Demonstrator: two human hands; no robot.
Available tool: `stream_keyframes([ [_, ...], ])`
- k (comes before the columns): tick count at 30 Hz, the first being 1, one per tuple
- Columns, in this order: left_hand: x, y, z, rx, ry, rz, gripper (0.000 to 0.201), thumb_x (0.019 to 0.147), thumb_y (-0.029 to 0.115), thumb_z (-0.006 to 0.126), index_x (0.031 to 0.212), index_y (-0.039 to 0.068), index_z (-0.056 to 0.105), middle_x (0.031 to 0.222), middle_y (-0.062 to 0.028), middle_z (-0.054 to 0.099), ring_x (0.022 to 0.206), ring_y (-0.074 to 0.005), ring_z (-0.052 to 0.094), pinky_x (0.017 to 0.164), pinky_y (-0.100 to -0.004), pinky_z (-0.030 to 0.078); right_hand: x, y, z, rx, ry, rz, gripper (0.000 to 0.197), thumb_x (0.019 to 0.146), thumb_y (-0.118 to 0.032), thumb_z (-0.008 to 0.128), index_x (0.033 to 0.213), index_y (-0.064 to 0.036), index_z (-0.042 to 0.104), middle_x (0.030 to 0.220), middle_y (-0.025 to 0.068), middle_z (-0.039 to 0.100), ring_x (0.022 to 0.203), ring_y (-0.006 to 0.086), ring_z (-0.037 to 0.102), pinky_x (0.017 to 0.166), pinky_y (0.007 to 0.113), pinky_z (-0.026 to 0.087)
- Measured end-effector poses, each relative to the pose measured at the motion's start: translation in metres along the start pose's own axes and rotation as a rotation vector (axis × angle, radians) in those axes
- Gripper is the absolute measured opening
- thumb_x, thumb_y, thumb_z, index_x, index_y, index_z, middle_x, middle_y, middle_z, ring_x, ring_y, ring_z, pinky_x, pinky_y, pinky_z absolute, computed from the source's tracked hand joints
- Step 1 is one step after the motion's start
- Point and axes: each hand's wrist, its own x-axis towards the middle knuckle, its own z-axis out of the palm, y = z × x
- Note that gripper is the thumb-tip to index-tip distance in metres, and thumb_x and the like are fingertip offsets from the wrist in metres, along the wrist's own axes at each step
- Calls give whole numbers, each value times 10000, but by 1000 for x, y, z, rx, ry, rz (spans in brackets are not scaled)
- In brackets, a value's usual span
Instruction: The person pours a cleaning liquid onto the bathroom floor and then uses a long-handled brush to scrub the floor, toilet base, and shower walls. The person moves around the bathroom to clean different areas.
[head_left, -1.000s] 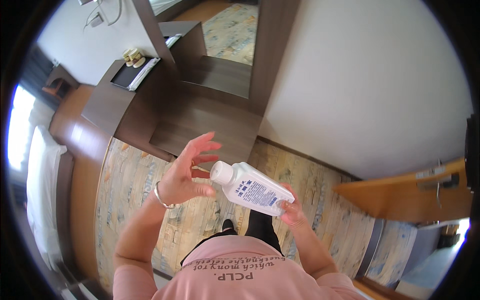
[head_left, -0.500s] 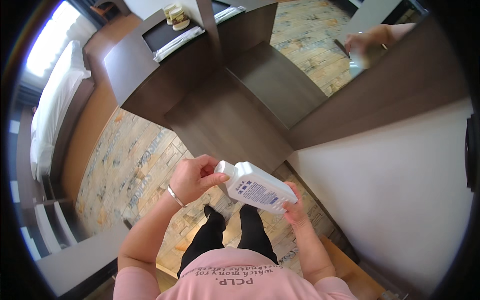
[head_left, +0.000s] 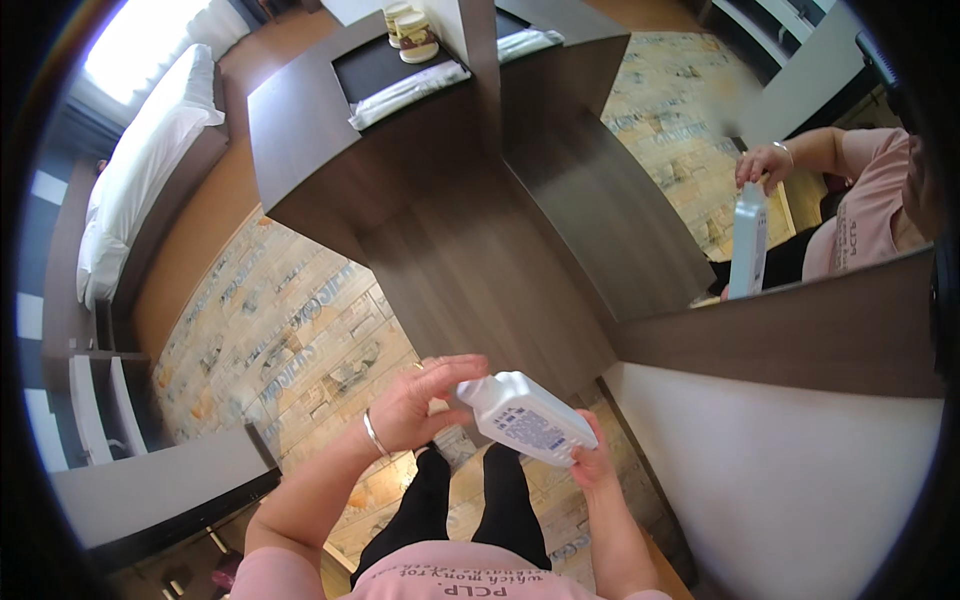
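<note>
A white plastic bottle (head_left: 530, 420) with blue print on its label lies tilted in front of me, its neck toward the left. My right hand (head_left: 593, 458) is closed around its base. At the other end, the bent fingers and thumb of my left hand (head_left: 420, 400) sit around the white cap (head_left: 474, 391), partly covering it. A silver bangle circles my left wrist. The mirror on the right repeats the bottle, with a hand over its top.
A dark wooden desk (head_left: 300, 130) stands ahead, bearing a black tray (head_left: 360, 75), paper cups (head_left: 415, 40) and a white wrapped packet (head_left: 415, 95). A low dark panel (head_left: 480, 270) fills the middle. The bed (head_left: 160, 150) is far left, a white wall (head_left: 780, 460) right.
The bottle and both hands sit lower in view. My left fingers have lifted and stretched further over the cap. The mirror now shows more of my arm and the bottle.
</note>
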Motion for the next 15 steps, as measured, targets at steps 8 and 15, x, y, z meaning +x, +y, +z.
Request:
stream_keyframes([
  [8, -5, -38, 68, -436, 81, -449, 589, 599, 185, 778, 1099, 60, 494, 1007, -82, 600, 916, -198, 579, 771, -310, 469, 25, 26, 5, -181, -28, 50, 711, 520, -66, 798, 1139, -108, 449, 1085, 14, 509, 1026, 178, 480, 894, 323, 386],
  [15, 20, -77, 105, 201, 119, -176, 464, 574, 194, 742, 979, 113, 533, 914, -66, 593, 863, -280, 566, 720, -361, 469, 74, -11, 41, -1305, -83, -421, 627, 547, -40, 723, 1118, -90, 470, 1080, 109, 527, 968, 280, 521, 803, 359, 441],
])
